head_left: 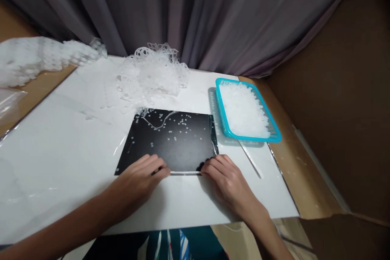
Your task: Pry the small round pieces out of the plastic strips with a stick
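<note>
White strip [185, 172] spans the person's left grip [145, 173] and right grip [224, 174], each apparently pinched closed on an end, at black sheet [185, 152]'s near edge. Beyond right grip, blue basket [250, 138] is heaped; strip work looks unfinished.

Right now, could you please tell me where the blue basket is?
In the head view, the blue basket sits on the white table, right of the black sheet, beyond the right hand.

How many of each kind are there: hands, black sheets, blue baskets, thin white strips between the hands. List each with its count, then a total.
Hands (left hand, right hand): 2
Black sheet: 1
Blue basket: 1
Thin white strip between the hands: 1
Total: 5
</note>
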A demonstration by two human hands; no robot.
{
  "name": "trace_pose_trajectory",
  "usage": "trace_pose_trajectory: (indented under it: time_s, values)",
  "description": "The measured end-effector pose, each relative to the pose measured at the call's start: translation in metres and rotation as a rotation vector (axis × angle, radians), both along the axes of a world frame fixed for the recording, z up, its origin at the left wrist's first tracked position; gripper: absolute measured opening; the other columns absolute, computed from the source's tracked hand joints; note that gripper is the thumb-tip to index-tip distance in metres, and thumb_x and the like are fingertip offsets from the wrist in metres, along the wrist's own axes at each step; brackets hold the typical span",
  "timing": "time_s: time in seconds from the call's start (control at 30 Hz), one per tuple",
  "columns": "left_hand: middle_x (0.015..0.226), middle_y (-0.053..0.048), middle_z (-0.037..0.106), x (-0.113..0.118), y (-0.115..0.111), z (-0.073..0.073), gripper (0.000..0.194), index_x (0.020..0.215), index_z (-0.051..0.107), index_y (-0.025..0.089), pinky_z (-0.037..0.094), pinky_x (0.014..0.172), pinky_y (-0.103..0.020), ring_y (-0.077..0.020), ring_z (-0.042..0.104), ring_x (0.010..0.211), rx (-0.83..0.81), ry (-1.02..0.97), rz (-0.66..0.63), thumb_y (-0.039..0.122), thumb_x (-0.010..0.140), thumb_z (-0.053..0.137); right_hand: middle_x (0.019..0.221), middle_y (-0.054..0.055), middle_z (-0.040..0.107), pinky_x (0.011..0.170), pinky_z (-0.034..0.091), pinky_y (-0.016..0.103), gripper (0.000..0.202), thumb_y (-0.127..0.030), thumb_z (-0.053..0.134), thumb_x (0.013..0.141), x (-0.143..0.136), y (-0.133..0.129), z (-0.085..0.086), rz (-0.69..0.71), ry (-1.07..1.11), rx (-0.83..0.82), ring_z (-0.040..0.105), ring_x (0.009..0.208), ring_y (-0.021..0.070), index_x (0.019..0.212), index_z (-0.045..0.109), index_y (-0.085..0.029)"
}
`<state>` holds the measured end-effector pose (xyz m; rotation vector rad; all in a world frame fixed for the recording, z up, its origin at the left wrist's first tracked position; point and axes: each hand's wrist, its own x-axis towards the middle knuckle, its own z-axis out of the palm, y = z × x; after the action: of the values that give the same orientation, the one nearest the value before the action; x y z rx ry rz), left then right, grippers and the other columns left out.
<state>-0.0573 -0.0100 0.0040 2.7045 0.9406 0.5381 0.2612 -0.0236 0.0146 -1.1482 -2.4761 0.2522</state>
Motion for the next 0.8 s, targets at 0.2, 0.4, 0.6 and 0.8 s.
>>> trace_pose_trajectory:
  time_s: [0.2,0.4,0.6,0.8]
  values:
    - [0.112,-0.009,0.071,0.002,0.010,0.003,0.030,0.120,0.069,0.019,0.047,0.086,-0.042,-0.0242,0.063,0.096,0.005,0.038,0.077,0.005,0.108,0.046,0.096,0.006,0.072,0.083,0.040,0.038,0.021,-0.008,0.052,0.111,-0.004,0.010,0.000,-0.074,-0.015,0.032,0.056,0.087,0.0228,0.101,0.067,-0.019]
    - [0.106,-0.006,0.068,-0.003,-0.007,0.006,0.034,0.122,0.064,0.020,0.042,0.079,-0.040,-0.0217,0.057,0.087,-0.029,-0.039,-0.029,-0.001,0.105,0.044,0.096,0.006,0.072,0.086,0.040,0.038,0.023,-0.006,0.050,0.111,0.000,-0.007,0.008,-0.023,0.057,-0.065,0.056,0.088,0.0221,0.101,0.067,-0.019]
    - [0.107,-0.010,0.067,0.001,-0.007,0.002,0.034,0.127,0.062,0.015,0.045,0.079,-0.040,-0.0240,0.057,0.089,0.037,-0.015,-0.055,-0.001,0.103,0.044,0.095,0.006,0.072,0.085,0.040,0.038,0.025,-0.006,0.048,0.111,0.000,-0.004,0.000,-0.044,0.025,-0.032,0.056,0.086,0.0220,0.100,0.067,-0.019]
    - [0.106,-0.009,0.068,0.006,0.028,-0.005,0.036,0.123,0.069,0.014,0.047,0.081,-0.038,-0.0218,0.056,0.085,0.131,0.068,0.051,-0.005,0.100,0.047,0.094,0.005,0.072,0.085,0.040,0.037,0.027,-0.002,0.049,0.108,-0.013,0.034,-0.005,-0.148,-0.067,0.009,0.058,0.086,0.0223,0.100,0.069,-0.019]
